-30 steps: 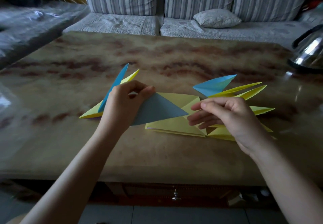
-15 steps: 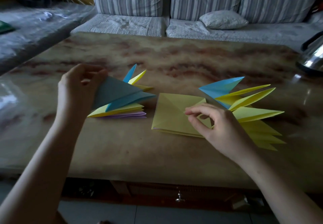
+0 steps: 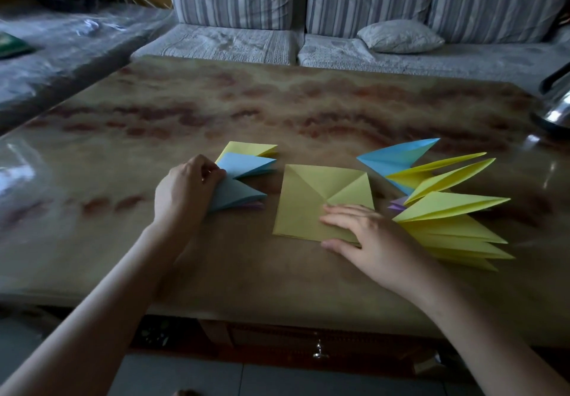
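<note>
- Leftmost, the left hand is shown with its fingers curled round the left end of a blue folded piece, whose point aims right. The piece is held on top of a small pile of yellow, blue and purple folded pieces.
- Next, a strip of the table separates that pile from the yellow sheet. The sheet lies flat in the middle, its slightly longer sides running away from the person.
- Further right, the right hand is laid on the sheet's near right corner, with the fingers straight, flat and pointing left. Most of the sheet extends left of and beyond the fingertips, so this hand is judged the nearer one for the next fold.
- Rightmost, a fan of folded pieces, mostly yellow, is spread just beside the right hand, and a kettle is seen at the table's right edge.
</note>
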Demonstrator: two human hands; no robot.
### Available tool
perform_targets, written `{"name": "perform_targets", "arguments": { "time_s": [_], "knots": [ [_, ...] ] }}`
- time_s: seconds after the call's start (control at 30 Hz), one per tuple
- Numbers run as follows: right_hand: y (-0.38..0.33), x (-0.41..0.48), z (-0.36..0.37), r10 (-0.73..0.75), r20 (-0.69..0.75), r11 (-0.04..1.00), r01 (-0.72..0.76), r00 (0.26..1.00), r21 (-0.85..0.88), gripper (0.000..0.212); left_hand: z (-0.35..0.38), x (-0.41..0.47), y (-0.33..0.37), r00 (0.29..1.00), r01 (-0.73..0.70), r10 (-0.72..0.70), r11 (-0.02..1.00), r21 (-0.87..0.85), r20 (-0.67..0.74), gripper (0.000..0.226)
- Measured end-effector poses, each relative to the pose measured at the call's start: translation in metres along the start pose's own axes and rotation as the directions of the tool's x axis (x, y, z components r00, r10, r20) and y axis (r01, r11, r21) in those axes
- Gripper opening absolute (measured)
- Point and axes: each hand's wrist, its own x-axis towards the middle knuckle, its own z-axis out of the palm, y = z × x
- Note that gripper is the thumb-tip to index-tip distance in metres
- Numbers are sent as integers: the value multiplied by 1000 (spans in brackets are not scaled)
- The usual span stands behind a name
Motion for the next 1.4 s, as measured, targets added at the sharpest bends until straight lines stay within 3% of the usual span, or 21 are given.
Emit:
{"name": "perform_targets", "arguments": {
  "time_s": [0.2, 0.37, 0.47, 0.7, 0.8, 0.9, 0.97, 1.07, 1.17, 1.33, 1.4],
  "knots": [
    [1, 1, -2, -1, -83, 1000, 2, 997, 7, 35, 4, 8, -2, 997, -53, 54, 998, 16, -57, 22],
    [1, -3, -2, -92, -219, 996, 87, 971, -33, 12, 2, 13, 1, 985, -111, 110, 994, 0, -131, 20],
    [0, -2, -3, -104, -302, 994, 92, 948, -56, 16, -6, 13, 7, 961, -195, 191, 981, 0, -201, 22],
    [-1, -1, -9, -112, -541, 994, 83, 833, -77, 21, -30, 6, 30, 898, -332, 287, 939, -87, -334, 21],
    [-1, 0, -12, -34, -620, 999, 45, 784, 1, 15, -35, -7, 44, 913, -362, 287, 898, -249, -291, 14],
    [0, -1, -14, 16, -668, 996, 50, 744, 79, 10, -29, -23, 56, 961, -275, 236, 862, -426, -144, 6],
    [1, -1, -17, 34, -697, 989, 76, 716, 127, 9, -22, -33, 63, 985, -124, 170, 820, -559, 31, 9],
    [2, -3, -20, 58, -726, 974, 122, 685, 193, 8, -18, -43, 71, 964, 80, 110, 745, -662, 241, 24],
    [-1, -5, -22, 18, -709, 958, 192, 705, 215, 8, -20, -46, 77, 909, 247, 96, 661, -709, 406, 45],
    [-3, -2, -23, -181, -640, 916, 365, 747, 167, 8, -25, -42, 82, 834, 488, 35, 420, -765, 551, 73],
    [-1, -1, -23, -220, -606, 911, 383, 764, 152, 8, -27, -41, 82, 849, 486, 14, 368, -792, 528, 64]
  ]
}}
